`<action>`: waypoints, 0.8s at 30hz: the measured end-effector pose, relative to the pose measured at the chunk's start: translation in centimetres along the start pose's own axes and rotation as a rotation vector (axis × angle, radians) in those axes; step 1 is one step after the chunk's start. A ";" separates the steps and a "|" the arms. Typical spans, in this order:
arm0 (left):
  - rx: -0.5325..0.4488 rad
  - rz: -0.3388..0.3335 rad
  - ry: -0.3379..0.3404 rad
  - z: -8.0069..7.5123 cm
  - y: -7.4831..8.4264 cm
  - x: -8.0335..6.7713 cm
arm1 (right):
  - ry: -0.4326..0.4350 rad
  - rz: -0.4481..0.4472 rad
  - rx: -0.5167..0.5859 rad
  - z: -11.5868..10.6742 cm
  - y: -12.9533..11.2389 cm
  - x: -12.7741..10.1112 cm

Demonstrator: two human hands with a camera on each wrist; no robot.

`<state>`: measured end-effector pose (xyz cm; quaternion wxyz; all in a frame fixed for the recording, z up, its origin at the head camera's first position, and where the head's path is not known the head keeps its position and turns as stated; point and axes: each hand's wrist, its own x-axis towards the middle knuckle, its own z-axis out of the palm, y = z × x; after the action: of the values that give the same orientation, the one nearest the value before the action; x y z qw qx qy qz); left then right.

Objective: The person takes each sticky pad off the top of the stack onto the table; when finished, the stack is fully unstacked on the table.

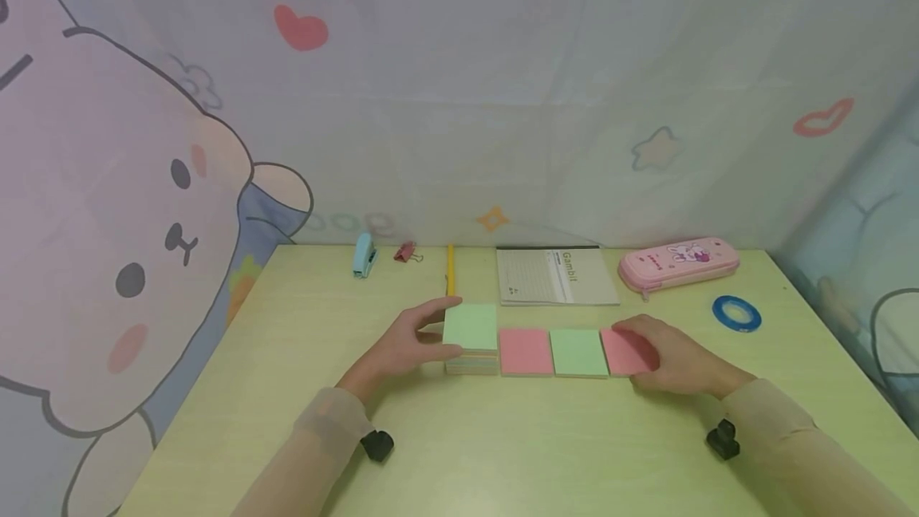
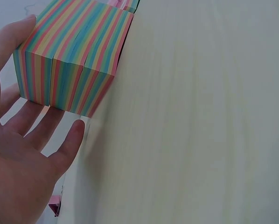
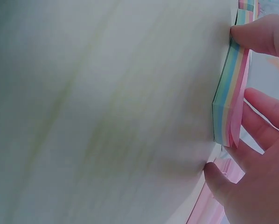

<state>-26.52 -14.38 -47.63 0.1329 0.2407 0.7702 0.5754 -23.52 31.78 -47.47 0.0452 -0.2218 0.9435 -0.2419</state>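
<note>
A tall stack of sticky note pads (image 1: 470,327) with a green top stands left of centre in the head view. My left hand (image 1: 405,348) grips it from the left, thumb on the near side and fingers at the far side. Its sides show rainbow stripes (image 2: 67,60) in the left wrist view. To its right lie a pink sticky note pad (image 1: 526,352) and a green one (image 1: 578,353), both low. At the row's right end, my right hand (image 1: 678,359) holds another pink-topped sticky note pad (image 3: 230,88) between thumb and fingers.
Along the back of the table (image 1: 502,453) are a blue stapler (image 1: 364,254), a binder clip (image 1: 406,251), a yellow pencil-like stick (image 1: 451,270), a notebook (image 1: 556,278) and a pink pencil case (image 1: 678,262). A blue tape roll (image 1: 736,326) lies at the right. Behind hangs a printed curtain (image 1: 445,102).
</note>
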 end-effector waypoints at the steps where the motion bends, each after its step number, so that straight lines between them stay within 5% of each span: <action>1: -0.001 0.001 -0.001 0.0 0.0 0.0 | -0.001 0.000 -0.003 0.0 0.0 0.0; 14: -0.009 0.005 -0.003 0.1 -0.1 0.0 | -0.028 0.006 -0.008 -0.4 -0.3 0.0; 24: -0.017 -0.001 0.004 0.1 -0.4 0.1 | 0.097 -0.104 0.012 -0.6 -3.4 1.9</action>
<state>-26.67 -14.38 -48.04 0.1335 0.2382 0.7658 0.5822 -23.96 28.58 -45.29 -0.0121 -0.2583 0.9304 -0.2599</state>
